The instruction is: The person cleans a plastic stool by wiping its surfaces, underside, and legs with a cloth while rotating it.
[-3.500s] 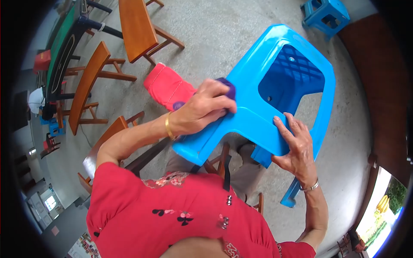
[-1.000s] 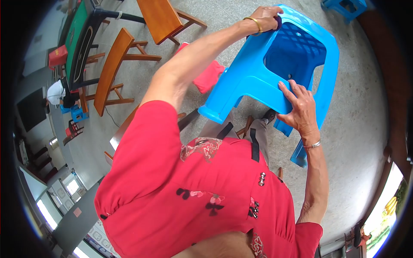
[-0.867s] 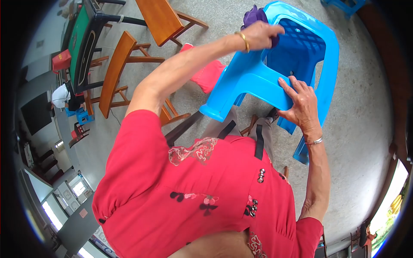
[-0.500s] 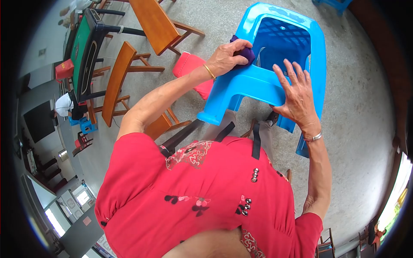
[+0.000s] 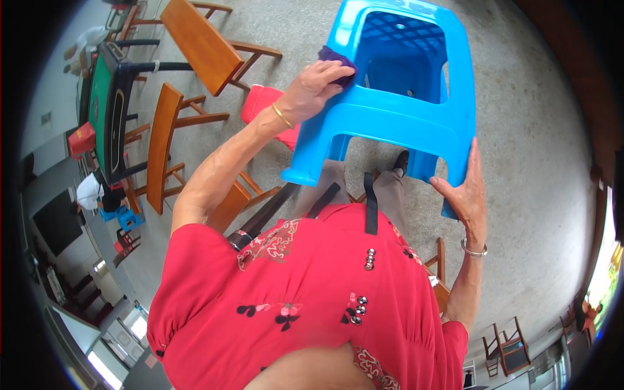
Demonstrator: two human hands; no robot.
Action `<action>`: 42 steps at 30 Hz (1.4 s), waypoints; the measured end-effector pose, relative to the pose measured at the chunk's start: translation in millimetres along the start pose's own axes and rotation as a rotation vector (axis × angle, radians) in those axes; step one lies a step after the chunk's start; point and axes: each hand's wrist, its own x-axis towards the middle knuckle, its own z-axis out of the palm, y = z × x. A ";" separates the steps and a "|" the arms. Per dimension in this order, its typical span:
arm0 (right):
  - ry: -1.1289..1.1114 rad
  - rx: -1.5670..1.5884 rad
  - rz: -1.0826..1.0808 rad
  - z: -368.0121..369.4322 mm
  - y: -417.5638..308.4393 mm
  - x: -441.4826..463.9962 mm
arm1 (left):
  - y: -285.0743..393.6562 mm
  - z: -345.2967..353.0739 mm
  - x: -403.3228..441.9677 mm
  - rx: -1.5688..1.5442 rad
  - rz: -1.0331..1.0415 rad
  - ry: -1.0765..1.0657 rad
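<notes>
A blue plastic stool [image 5: 396, 120] is held up in front of me, its openings and legs towards me. My left hand [image 5: 316, 84], with a gold bracelet at the wrist, is closed over a bunched dark purple cloth [image 5: 338, 62] and presses it against the stool's left side edge. My right hand [image 5: 467, 195] grips a stool leg low on the right, thumb on the near face and fingers along the outer side. Part of that leg is hidden behind the hand.
Wooden benches [image 5: 203, 49] and a red-pink seat or stool [image 5: 260, 104] stand to the left. Beyond them is a green-topped table [image 5: 99, 97] with a red box [image 5: 82, 139]. A wooden chair [image 5: 507, 351] is at lower right. Speckled grey floor [image 5: 526, 149] lies around.
My right hand has gone from lying spread over the stool's front to gripping its right leg. The stool has shifted left and slightly up in view, along with my left hand and the cloth.
</notes>
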 end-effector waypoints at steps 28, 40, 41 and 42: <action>0.129 0.322 0.152 30.8 1.5 -30.7 | 95.4 -132.3 -54.2 -0.825 -0.587 0.347; 0.125 0.351 0.267 28.5 1.3 -30.3 | 31.8 -41.8 -122.7 -0.511 -0.614 -0.076; 0.082 0.375 0.277 24.9 -4.2 -29.6 | 28.6 -42.2 -118.2 -0.513 -0.612 -0.077; 0.038 0.398 0.287 22.8 -7.4 -28.7 | 26.7 -43.3 -110.4 -0.618 -0.645 -0.057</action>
